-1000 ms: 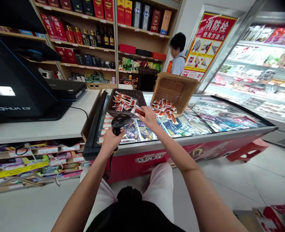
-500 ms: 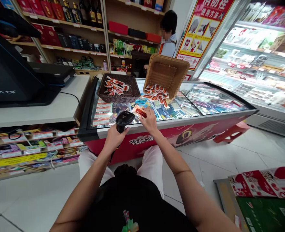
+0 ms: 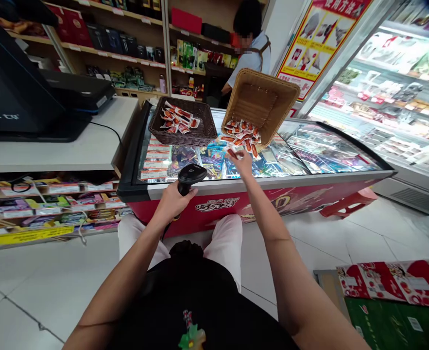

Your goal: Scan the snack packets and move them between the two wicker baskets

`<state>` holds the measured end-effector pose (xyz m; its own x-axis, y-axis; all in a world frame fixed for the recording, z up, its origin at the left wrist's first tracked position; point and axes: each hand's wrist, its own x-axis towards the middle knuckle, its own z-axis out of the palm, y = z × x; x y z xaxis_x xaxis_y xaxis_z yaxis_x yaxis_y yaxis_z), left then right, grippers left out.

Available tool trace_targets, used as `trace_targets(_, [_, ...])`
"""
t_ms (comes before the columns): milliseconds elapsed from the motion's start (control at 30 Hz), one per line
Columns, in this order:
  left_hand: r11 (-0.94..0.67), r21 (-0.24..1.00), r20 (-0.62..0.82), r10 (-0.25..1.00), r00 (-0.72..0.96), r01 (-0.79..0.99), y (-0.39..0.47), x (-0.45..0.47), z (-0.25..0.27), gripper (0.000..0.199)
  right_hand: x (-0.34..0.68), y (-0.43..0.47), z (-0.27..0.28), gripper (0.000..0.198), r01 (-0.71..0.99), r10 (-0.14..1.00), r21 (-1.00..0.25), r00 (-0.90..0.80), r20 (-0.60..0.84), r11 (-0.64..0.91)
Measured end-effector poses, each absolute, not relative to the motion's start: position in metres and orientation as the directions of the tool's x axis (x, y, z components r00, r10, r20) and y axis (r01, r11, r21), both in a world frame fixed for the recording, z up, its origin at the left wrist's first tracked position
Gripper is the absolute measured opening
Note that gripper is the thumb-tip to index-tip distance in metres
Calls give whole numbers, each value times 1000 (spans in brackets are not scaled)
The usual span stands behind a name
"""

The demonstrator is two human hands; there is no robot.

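My left hand (image 3: pixel 174 201) is wrapped round the grip of a black barcode scanner (image 3: pixel 192 173), whose head points to the right over the freezer's front edge. Between the fingertips of my right hand (image 3: pixel 243 164) is a wrapped sausage (image 3: pixel 231 151), held just above the freezer glass. Right beyond it lies a heap of wrapped sausages (image 3: pixel 246 136), spilling from the mouth of a tan wicker basket (image 3: pixel 263 99) that is tipped towards me. A dark brown wicker basket (image 3: pixel 183 139) stands upright to the left, with several more wrapped sausages inside.
The baskets rest on a red chest freezer (image 3: pixel 221 201) with a glass top. A counter (image 3: pixel 101 146) with a till (image 3: pixel 25 112) is at the left. Behind the freezer stands another person (image 3: pixel 252 58). Cartons (image 3: pixel 392 287) and a red stool (image 3: pixel 349 203) are on the floor at right.
My right hand has moved away from the scanner, to the right and forward towards the heap, with the wrapped sausage. My left hand still grips the scanner. The view has tilted slightly downward.
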<state>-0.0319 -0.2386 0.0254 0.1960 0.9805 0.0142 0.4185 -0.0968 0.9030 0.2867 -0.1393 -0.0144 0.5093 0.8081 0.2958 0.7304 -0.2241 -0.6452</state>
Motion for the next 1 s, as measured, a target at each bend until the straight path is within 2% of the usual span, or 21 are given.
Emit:
trace_targets(167, [-77, 910, 8, 985, 170, 407, -229, -40, 28, 35, 361, -64, 7, 37, 558, 580, -720, 770, 266, -411])
trace_targets(300, [-64, 924, 8, 989, 148, 377, -215, -47, 29, 36, 374, -23, 31, 40, 581, 518, -697, 784, 342, -419])
trace_targets(400, [-71, 927, 22, 991, 135, 369, -203, -52, 31, 36, 338, 1, 47, 39, 749, 558, -574, 646, 521, -332])
trace_targets(500, [-73, 923, 24, 991, 133, 379, -191, -54, 32, 34, 274, 28, 59, 32, 901, 749, -429, 321, 580, -54])
trace_targets(567, [-68, 923, 17, 990, 137, 378, -185, -55, 33, 34, 226, 50, 66, 30, 908, 876, -405, 109, 469, 103])
trace_targets(600, [-62, 925, 10, 990, 139, 376, -182, -55, 33, 35, 203, 60, 68, 29, 908, 933, -409, 65, 354, 92])
trace_targets(667, [-43, 926, -7, 991, 133, 376, -177, -56, 32, 37, 165, 81, 69, 32, 924, 989, -380, 90, 113, -41])
trace_targets(733, [-28, 923, -23, 992, 125, 384, -173, -58, 32, 38, 139, 97, 65, 42, 918, 984, -355, 176, -32, -176])
trace_targets(833, [-24, 913, -26, 993, 118, 408, -168, -60, 31, 39, 121, 109, 55, 48, 905, 973, -357, 213, -89, -231])
trace_targets(1000, [-24, 912, -25, 993, 114, 410, -167, -63, 33, 39, 122, 109, 45, 46, 877, 965, -409, 258, -44, -253])
